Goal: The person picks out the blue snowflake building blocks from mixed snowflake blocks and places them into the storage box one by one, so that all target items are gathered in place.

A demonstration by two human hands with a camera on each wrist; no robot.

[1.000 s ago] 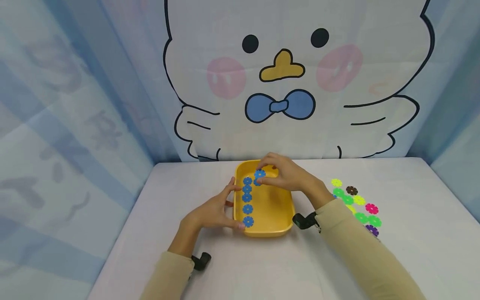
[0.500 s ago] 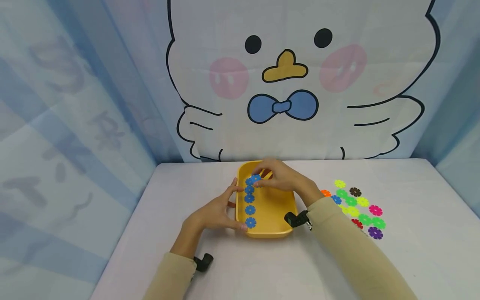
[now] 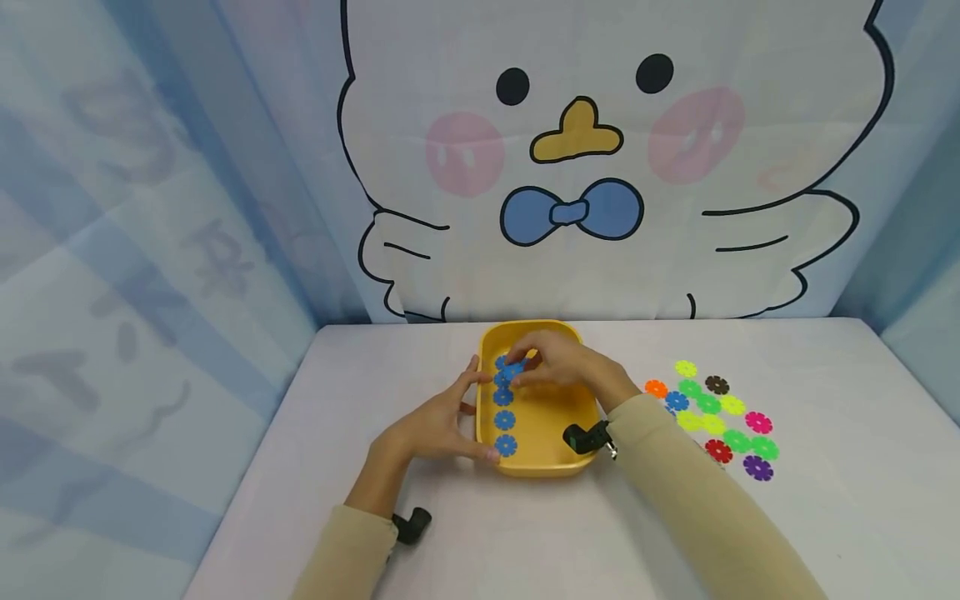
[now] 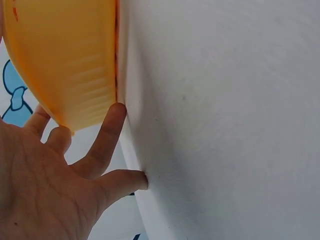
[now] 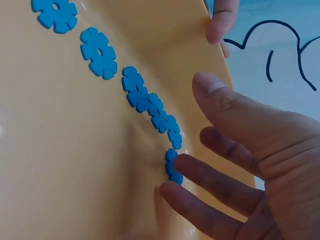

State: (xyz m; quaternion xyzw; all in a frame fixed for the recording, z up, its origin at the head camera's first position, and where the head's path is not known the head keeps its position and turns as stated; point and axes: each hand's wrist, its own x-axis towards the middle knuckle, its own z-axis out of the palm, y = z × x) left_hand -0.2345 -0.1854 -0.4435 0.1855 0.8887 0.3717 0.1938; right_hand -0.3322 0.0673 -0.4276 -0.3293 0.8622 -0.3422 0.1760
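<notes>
A shallow yellow tray (image 3: 480, 425) stands on the white table with several blue snowflake discs (image 3: 506, 446) in a row along its left side. My left hand (image 3: 431, 425) steadies it, fingers spread against the left wall and thumb at the near left corner. Over the far left part, my right hand (image 3: 561, 362) pinches a blue snowflake disc (image 3: 515, 369) between thumb and index finger, above or touching the row. The right wrist view hides this pinch behind the thumb (image 5: 230, 102); the remaining fingers hang near the farthest blue disc (image 5: 173, 167).
To the right of the tray lie several loose snowflake discs (image 3: 737, 442) in green, yellow, red, pink, orange, blue, brown and purple. The table (image 3: 525, 542) meets a curtain (image 3: 480, 275) with a cartoon face behind the tray.
My right hand, with the blue snowflake disc at its fingertips, has come nearer along the tray, and the disc now overlaps the row. My left hand keeps its place on the tray.
</notes>
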